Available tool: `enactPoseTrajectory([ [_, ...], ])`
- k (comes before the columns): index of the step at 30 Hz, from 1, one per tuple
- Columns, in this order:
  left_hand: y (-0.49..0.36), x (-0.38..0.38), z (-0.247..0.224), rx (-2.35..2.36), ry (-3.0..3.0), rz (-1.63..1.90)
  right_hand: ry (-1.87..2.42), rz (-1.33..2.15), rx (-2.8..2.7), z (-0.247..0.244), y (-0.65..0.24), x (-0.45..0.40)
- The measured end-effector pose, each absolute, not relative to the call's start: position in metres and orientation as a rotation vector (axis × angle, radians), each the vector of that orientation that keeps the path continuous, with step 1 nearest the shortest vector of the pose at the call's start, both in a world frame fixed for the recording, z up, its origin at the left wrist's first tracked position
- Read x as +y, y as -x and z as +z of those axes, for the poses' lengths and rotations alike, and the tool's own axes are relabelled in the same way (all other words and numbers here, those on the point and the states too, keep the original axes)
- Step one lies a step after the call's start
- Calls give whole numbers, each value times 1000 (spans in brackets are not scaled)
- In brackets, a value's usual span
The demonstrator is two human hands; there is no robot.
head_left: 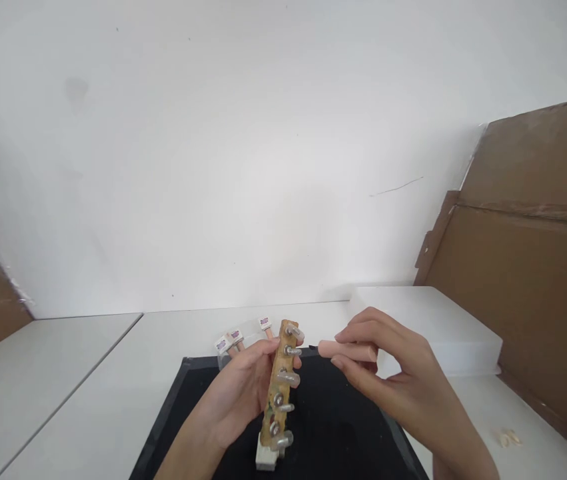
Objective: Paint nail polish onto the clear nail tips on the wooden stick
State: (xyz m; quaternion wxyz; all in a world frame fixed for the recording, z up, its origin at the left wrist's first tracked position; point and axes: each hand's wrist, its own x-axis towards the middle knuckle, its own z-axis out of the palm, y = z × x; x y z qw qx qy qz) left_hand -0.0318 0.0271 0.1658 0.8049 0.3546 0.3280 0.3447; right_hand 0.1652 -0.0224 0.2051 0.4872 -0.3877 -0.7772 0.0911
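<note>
A narrow wooden strip (279, 393) with several metal screws and clear plastic-like pegs along it stands nearly upright in my left hand (243, 387), whose fingers wrap round it from behind. A white block (266, 456) shows at the strip's lower end. To the right, my right hand (393, 360) pinches a pale pink cylinder (348, 351) between thumb and fingers. The cylinder lies level, its free end pointing left toward the strip without touching it.
A black mat (333, 427) lies under both hands. Behind my left hand are small white-capped pieces (224, 344) in a clear container. A white box (433, 327) sits at the back right, beside a cardboard wall (523, 280). Small beige bits (509, 437) lie at right.
</note>
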Motion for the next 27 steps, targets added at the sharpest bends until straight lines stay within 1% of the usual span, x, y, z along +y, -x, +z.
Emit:
enactPoseTrajectory([
  [5, 29, 28, 167, 687, -750, 737, 939, 282, -1890, 204, -165, -23],
  [13, 30, 28, 162, 683, -810, 709, 793, 482, -1883, 204, -158, -26],
  [27, 30, 26, 165, 688, -793, 717, 769, 480, -1914, 205, -156, -26],
])
